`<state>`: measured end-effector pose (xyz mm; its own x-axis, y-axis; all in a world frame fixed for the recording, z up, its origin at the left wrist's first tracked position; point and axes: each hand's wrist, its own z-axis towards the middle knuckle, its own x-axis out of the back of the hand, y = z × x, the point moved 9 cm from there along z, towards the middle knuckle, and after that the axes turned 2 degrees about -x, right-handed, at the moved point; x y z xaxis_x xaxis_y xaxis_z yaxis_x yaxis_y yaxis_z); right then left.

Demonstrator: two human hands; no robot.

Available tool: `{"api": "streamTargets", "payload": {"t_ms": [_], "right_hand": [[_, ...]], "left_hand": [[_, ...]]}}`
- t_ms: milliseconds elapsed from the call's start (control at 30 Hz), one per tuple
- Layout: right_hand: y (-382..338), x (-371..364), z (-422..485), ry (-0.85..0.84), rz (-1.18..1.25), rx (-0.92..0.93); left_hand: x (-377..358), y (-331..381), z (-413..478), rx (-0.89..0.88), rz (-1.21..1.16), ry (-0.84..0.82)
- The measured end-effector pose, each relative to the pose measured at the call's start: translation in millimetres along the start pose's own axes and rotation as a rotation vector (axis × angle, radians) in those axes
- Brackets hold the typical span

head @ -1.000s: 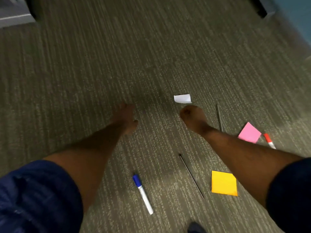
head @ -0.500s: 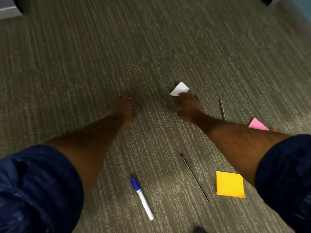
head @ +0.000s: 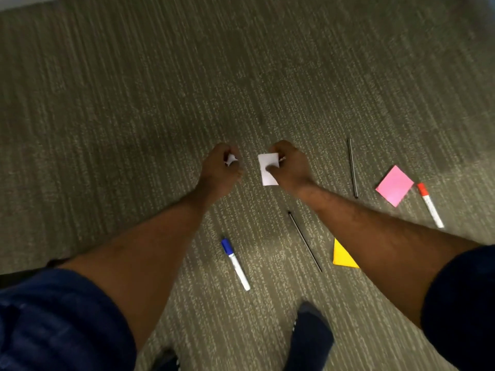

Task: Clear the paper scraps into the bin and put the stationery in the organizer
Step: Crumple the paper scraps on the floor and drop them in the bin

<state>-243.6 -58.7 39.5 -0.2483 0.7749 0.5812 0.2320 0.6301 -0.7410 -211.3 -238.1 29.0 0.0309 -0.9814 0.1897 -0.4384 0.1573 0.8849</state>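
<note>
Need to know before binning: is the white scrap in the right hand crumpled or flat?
Flat. The white scrap hangs as a smooth rectangle pinched by the right hand, off the carpet.

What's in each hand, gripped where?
Right hand pinches a white paper scrap by its right edge. Left hand is closed around a small crumpled white scrap, mostly hidden.

There is only one view, from a camera on the person's head. It looks forward and steeply down at the carpet floor [head: 160, 103], which fills almost the whole frame. The wide lens bends the edges a little. Both forearms enter from the lower corners and meet near the centre, so the camera is close to the arms and farther from the floor. A dark shoe [head: 312, 336] shows at the bottom edge.
</note>
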Motion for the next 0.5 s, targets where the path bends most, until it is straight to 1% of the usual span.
{"api": "streamTargets", "payload": {"t_ms": [33,67,133,200,300,400,500], "right_hand": [[-5.4,-3.7,-9.0,0.000,0.100,-0.055],[-11.5,-6.8,-18.9,0.010,0.203,-0.100],[-24.0,-13.5,-40.0,0.038,0.356,-0.164],[-34.2,-25.8,-63.2,0.023,0.425,-0.222],[-51.1,-53.9,-98.2,-0.072,0.498,-0.275],[-75.9,-79.3,-129.1,-0.158,0.495,-0.264],[-106.5,-105.6,-160.6,-0.209,0.488,-0.232]], "left_hand": [[0.7,-2.4,-12.5,0.062,-0.148,0.005],[4.2,-3.6,-25.2,0.098,-0.248,0.028],[15.3,-4.9,-50.5,0.146,-0.324,0.067],[31.2,-7.3,-75.3,0.214,-0.296,0.101],[61.0,-9.4,-110.2,0.296,-0.339,0.167],[97.6,-4.8,-143.5,0.299,-0.351,0.233],[125.7,1.0,-181.5,0.263,-0.289,0.187]]}}
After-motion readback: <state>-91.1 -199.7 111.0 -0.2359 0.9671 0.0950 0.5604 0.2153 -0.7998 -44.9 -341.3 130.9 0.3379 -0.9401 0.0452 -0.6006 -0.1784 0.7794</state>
